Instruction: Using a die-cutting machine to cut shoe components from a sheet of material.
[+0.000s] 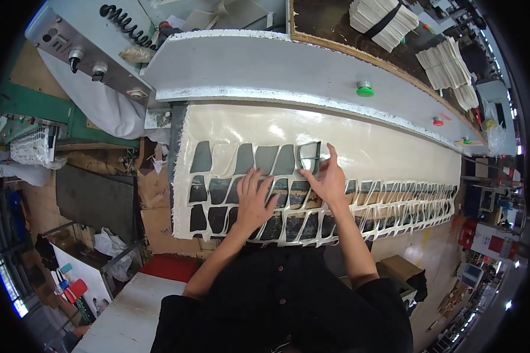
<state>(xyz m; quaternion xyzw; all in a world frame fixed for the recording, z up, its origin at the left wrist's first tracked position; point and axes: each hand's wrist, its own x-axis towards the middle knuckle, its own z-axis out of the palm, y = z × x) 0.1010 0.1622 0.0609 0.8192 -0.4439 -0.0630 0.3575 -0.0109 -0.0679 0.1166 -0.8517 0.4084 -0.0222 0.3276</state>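
My right hand (330, 183) grips a small dark green cutting die (310, 157), thumb at its near left and index finger along its right side. The die is a thin frame with a crossbar, standing on a cream, glossy sheet material (388, 150). Left of the die runs a row of cut openings, with grey-green showing through most of them. My left hand (252, 203) lies on the sheet below that row, fingers spread, holding nothing. Toward me the sheet is a lattice of thin strips (394, 206) around several openings.
A grey machine beam (247, 67) spans behind the sheet, with a green button (365, 89) and a red button (438, 121). Strapped stacks of cream pieces (384, 22) lie on a wooden shelf at the upper right. A control box (79, 56) stands at the left.
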